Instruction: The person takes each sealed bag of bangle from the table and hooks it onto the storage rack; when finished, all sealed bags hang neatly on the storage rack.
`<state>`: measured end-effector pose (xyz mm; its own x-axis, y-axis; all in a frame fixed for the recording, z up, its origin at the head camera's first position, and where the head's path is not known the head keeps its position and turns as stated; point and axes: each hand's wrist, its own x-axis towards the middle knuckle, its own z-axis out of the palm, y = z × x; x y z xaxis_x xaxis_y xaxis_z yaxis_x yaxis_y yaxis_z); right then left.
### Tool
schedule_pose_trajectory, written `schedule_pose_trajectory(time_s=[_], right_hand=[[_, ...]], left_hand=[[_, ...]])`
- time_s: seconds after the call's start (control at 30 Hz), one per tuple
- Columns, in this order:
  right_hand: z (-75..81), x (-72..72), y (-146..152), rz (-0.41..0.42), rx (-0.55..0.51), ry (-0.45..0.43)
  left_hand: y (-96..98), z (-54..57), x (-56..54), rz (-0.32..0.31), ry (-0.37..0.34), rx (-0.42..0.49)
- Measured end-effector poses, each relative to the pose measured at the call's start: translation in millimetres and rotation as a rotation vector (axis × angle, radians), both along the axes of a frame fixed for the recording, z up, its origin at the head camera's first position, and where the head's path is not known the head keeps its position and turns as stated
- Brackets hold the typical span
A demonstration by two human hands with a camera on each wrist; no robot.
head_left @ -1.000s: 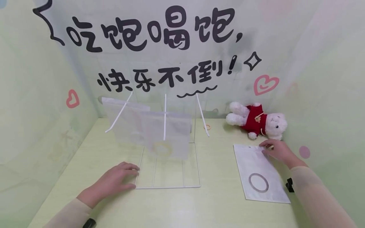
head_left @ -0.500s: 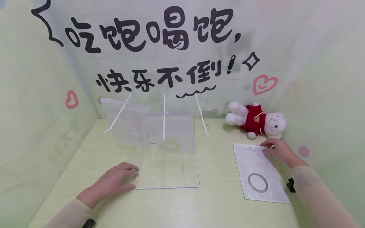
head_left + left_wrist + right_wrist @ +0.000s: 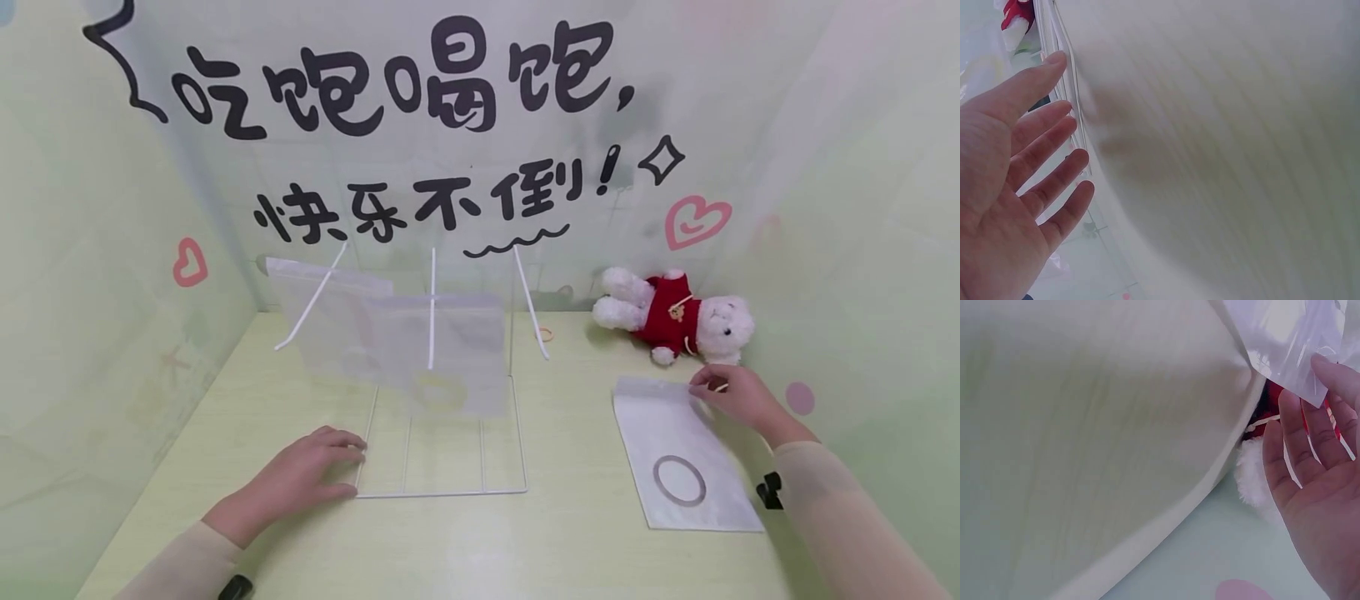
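Currently, the upper right corner of a pale, flat bag (image 3: 660,442) is pinched between the thumb and fingers of the right hand (image 3: 742,402), as is also seen in the right wrist view. The bag is laid on the right part of the table (image 3: 570,542), its top edge slightly raised, and a grey ring (image 3: 680,481) is seen on its lower half; whether the ring is printed or enclosed cannot be told. At the other side, the fingers of the left hand (image 3: 303,467) are kept loose and spread, with the tips placed against the left edge of the base of a white wire rack (image 3: 450,495). By the rack's left and middle prongs, two translucent bags are borne: the left bag (image 3: 330,321) and the middle bag (image 3: 468,342), the latter marked with a yellowish ring. A white plush toy (image 3: 671,317), dressed in red, is laid on its side behind the right hand.
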<state>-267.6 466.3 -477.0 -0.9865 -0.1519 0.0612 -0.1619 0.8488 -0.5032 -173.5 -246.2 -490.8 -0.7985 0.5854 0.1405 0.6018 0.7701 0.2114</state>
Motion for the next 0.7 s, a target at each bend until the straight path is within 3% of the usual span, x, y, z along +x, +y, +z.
schedule_pose_trajectory(time_s=[0.27,0.7], right_hand=[[13.2,16.3,-11.7,0.009,-0.035,0.01],[45.6,42.3,-32.3,0.003,-0.065,0.157]], left_hand=[[1.9,1.5,-0.1,0.013,-0.015,0.005],[-0.4,-0.8,0.7,0.035,-0.022,-0.002]])
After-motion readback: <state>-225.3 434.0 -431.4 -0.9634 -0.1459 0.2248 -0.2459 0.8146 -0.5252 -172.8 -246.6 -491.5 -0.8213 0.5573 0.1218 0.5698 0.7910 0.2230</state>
